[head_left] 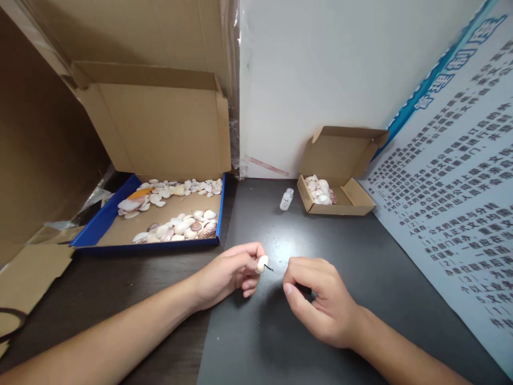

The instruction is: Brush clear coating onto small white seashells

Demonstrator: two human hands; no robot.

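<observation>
Dark table carries blue-rimmed shell tray, small glass bottle, open cardboard box.

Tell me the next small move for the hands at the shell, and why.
Probably bring the right hand leftward to pinch the dark strand: the left hand grips the shell, the short strand sticks out toward the right hand, and a small gap shows between them.

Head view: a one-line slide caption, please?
Left hand pinches a small white shell close to the right hand, over a dark table.
</observation>
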